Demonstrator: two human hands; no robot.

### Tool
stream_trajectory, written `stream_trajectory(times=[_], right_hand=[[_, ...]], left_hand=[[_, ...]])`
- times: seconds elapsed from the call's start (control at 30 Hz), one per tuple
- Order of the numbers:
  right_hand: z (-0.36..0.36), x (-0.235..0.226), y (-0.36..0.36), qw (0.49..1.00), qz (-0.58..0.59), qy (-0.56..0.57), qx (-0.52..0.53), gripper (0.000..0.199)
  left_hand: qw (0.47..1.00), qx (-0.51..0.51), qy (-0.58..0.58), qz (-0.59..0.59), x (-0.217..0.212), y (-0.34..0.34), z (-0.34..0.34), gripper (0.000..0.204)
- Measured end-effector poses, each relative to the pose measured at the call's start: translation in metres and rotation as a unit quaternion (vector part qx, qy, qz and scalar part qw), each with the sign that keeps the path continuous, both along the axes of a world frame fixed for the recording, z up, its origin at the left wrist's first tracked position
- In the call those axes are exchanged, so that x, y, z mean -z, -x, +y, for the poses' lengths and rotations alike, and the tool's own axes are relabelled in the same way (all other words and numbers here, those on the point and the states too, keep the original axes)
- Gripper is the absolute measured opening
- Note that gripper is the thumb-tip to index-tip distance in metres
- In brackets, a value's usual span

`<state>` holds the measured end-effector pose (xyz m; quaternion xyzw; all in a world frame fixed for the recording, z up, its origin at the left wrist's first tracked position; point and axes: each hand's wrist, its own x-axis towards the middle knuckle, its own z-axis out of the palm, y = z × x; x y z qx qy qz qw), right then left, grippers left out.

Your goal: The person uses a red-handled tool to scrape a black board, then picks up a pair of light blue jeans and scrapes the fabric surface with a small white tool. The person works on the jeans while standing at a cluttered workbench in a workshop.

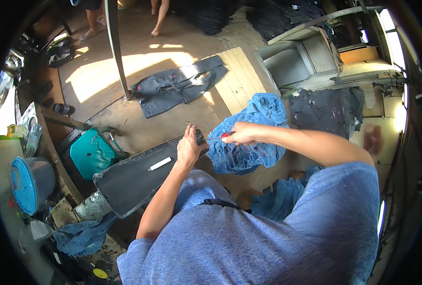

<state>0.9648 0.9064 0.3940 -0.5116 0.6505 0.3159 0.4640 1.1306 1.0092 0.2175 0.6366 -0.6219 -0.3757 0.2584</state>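
Note:
My left hand [189, 145] presses on the narrow end of a long dark board [135, 178] that slants from lower left to the middle. My right hand [241, 134] grips a small tool with a red handle [226, 135] and a thin metal tip pointing left toward my left hand. Just beyond both hands a blue denim garment [256, 137] with a ripped, frayed surface is draped over the board's end. A white stick of chalk [159, 164] lies on the board.
A dark pair of jeans [177, 88] lies flat on the floor past a metal pole [116, 47]. A green plastic stool [92, 152], a blue-lidded bucket [28, 183], dark clothes piles [327, 109], more blue denim [280, 197]. A person's bare legs [159, 16] stand far off.

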Motion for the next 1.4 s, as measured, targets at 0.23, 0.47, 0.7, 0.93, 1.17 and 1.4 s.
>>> stream_trajectory(times=[0.23, 0.47, 0.7, 0.93, 1.17, 1.4], right_hand=[[0.037, -0.023, -0.005, 0.929, -0.270, 0.214, 0.137, 0.025], [0.102, 0.038, -0.130, 0.861, -0.437, 0.242, -0.095, 0.024], [0.146, 0.065, -0.214, 0.797, -0.535, 0.149, -0.238, 0.025], [0.168, 0.089, -0.265, 0.757, -0.517, 0.199, -0.346, 0.027], [0.170, 0.117, -0.301, 0.751, -0.524, 0.168, -0.364, 0.026], [0.165, 0.137, -0.331, 0.775, -0.552, 0.051, -0.304, 0.019]], left_hand=[[0.629, -0.428, -0.091, 0.642, -0.052, -0.141, 0.095, 0.046], [0.479, -0.547, -0.057, 0.684, -0.062, -0.163, 0.210, 0.054], [0.412, -0.522, 0.002, 0.747, -0.060, -0.139, 0.239, 0.036], [0.457, -0.579, 0.075, 0.671, -0.039, -0.148, 0.225, 0.036], [0.512, -0.577, 0.084, 0.631, -0.027, -0.185, 0.241, 0.032], [0.537, -0.541, -0.006, 0.647, -0.022, -0.209, 0.256, 0.023]])
